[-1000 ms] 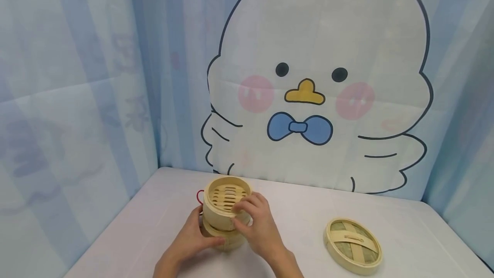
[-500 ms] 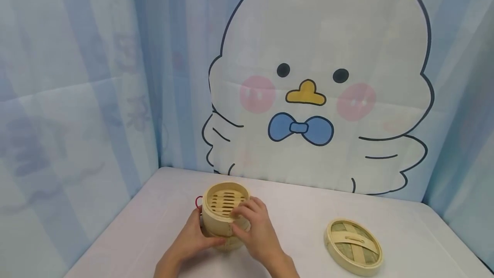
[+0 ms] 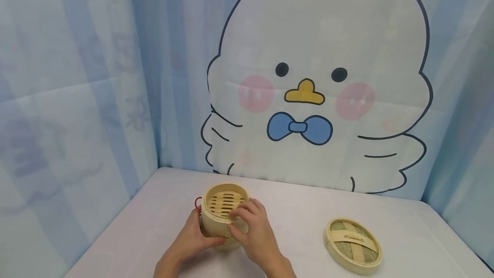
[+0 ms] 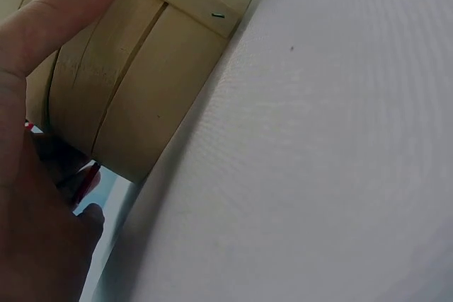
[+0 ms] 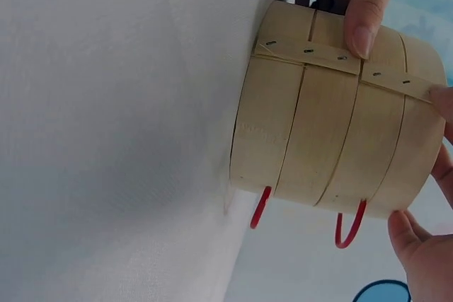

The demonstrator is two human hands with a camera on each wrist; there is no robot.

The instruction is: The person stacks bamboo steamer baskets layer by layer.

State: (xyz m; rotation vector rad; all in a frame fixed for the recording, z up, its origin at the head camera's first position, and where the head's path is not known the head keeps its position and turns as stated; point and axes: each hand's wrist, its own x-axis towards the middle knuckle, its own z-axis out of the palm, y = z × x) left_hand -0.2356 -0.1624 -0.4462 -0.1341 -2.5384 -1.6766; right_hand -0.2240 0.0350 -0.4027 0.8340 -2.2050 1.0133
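Two small round bamboo steamer baskets stand stacked, flush in the right wrist view. The upper basket (image 3: 215,225) shows its slatted floor, with nothing lying on the part in sight. Around the lower basket (image 5: 272,139) my left hand (image 3: 191,237) is wrapped, thumb in front and fingers behind. My right hand (image 3: 257,233) pinches the upper basket's near right rim between thumb and fingers. Red loops (image 5: 352,228) stick out from the baskets' sides. In the left wrist view, the left thumb (image 4: 67,15) presses near the stapled seam.
A round bamboo lid (image 3: 353,246) with a woven top and a strap handle lies to the right on the white-covered table (image 3: 293,209). Behind hangs a pale blue curtain (image 3: 185,98) printed with a large white cartoon bird.
The upper basket has come down and now sits level with the lower one, where a step showed between them before. My right hand moved slightly down and left with it.
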